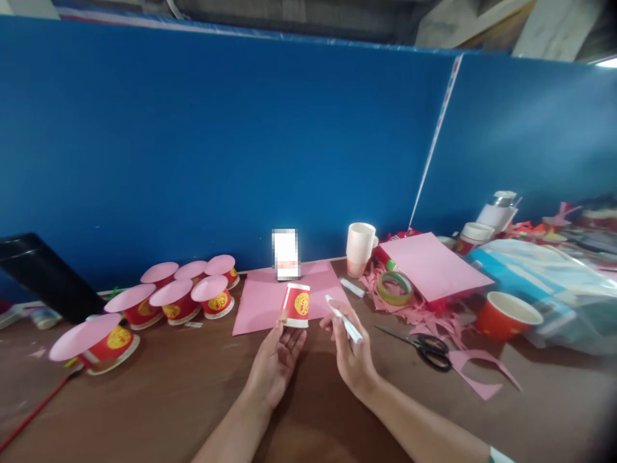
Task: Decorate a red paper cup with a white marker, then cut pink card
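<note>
In my left hand (278,360) is a red paper cup (297,306) with a yellow emblem, its wider white rim facing down. The fingers support it from below, over the front edge of a pink paper sheet (255,299). My right hand (355,363) grips a white marker pen (348,326), its tip pointing up and left toward the cup but apart from it. A short white stick-like piece (353,287) lies on the table beyond that hand. Black-handled scissors (431,352) rest to the right, beside a cut pink paper scrap (482,376).
Several upturned red cups topped with pink paper discs (129,298) stand at the left, near a black cylinder (45,273). Stacked white cups (360,247), green tape (394,288), pink sheets (434,263), an orange cup (506,316) and a plastic bag (569,289) crowd the right. A blue partition (241,141) rises behind.
</note>
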`<state>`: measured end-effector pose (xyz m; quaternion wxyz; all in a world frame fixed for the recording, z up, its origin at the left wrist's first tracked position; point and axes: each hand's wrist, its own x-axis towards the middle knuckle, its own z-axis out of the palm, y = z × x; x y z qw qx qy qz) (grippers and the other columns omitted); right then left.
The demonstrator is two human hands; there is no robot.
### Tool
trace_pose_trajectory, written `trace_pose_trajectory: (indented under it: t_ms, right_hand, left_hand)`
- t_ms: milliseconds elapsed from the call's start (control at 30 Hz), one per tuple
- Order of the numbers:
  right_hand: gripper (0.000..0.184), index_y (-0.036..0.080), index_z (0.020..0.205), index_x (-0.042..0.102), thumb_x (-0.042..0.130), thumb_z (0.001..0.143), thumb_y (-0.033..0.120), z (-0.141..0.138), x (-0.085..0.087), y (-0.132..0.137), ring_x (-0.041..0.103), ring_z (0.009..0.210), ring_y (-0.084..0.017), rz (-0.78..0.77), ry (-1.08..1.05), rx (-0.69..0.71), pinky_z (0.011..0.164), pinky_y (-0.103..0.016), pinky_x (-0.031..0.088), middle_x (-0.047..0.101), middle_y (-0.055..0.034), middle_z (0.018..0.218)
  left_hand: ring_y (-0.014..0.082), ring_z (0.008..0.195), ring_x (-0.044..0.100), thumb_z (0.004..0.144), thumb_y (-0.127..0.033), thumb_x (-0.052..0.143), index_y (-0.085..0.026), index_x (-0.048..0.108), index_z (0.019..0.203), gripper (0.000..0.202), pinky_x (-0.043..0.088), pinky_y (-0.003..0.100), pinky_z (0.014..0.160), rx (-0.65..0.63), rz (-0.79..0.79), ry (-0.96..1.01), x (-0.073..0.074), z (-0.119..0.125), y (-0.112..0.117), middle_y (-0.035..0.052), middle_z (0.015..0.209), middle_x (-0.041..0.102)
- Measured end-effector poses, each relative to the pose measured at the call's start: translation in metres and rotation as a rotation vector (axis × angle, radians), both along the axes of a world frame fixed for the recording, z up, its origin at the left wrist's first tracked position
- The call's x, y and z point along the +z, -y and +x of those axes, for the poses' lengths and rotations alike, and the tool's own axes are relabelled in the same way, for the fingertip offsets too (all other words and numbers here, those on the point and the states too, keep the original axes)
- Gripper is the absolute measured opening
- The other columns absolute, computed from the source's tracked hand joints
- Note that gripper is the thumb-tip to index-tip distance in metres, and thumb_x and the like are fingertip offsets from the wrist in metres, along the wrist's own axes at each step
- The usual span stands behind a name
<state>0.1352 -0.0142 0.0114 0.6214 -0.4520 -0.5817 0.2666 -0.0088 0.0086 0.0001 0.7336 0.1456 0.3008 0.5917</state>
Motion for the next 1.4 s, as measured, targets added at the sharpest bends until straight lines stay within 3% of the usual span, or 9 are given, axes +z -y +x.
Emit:
trace_pose_trajectory:
  t_ms: [133,233,533,800,1400]
  right_hand:
    - [0.026,0.022,0.107,0.059,0.040,0.090,0.028,-0.002,0.004,0.011,0.057,0.090,-0.022,0.139,0.216,0.125,0.081,-0.035,0.045,0.063,-0.0079,0.097]
    - [0.025,0.022,0.104,0.061,0.042,0.088,0.023,-0.002,0.003,0.010,0.058,0.089,-0.022,0.175,0.273,0.144,0.081,-0.034,0.045,0.064,-0.0079,0.096]
    - [0.020,0.018,0.102,0.057,0.043,0.087,0.019,-0.002,0.000,0.003,0.059,0.087,-0.019,0.092,0.283,0.092,0.079,-0.029,0.047,0.063,-0.0070,0.093]
    - [0.017,0.017,0.096,0.057,0.043,0.087,0.018,-0.002,0.001,0.003,0.057,0.085,-0.019,0.155,0.340,0.095,0.079,-0.029,0.044,0.062,-0.0066,0.090]
    - [0.019,0.019,0.100,0.057,0.043,0.087,0.018,-0.005,0.001,0.003,0.058,0.085,-0.018,0.140,0.367,0.103,0.078,-0.029,0.046,0.062,-0.0064,0.091]
  left_hand:
    - [0.0171,0.099,0.060,0.083,-0.017,0.050,-0.014,0.060,0.099,0.019,0.044,0.034,0.093,-0.026,0.033,0.030,-0.001,0.001,0.001,0.0098,0.102,0.066]
    - [0.0170,0.099,0.060,0.082,-0.017,0.051,-0.015,0.061,0.096,0.017,0.046,0.033,0.092,-0.036,0.051,0.008,-0.003,0.001,0.002,0.0096,0.103,0.065]
    - [0.0177,0.089,0.063,0.078,-0.019,0.058,-0.013,0.062,0.084,0.009,0.049,0.035,0.087,-0.033,0.072,-0.036,-0.006,0.001,0.003,0.0075,0.088,0.068]
    - [0.0164,0.083,0.065,0.075,-0.016,0.061,-0.013,0.061,0.082,0.008,0.052,0.031,0.080,-0.030,0.098,-0.048,-0.006,0.003,0.002,0.0079,0.089,0.068]
    - [0.0132,0.078,0.063,0.076,-0.009,0.057,-0.011,0.061,0.078,0.004,0.053,0.027,0.078,0.065,0.046,-0.017,-0.010,0.001,-0.001,0.0082,0.084,0.066]
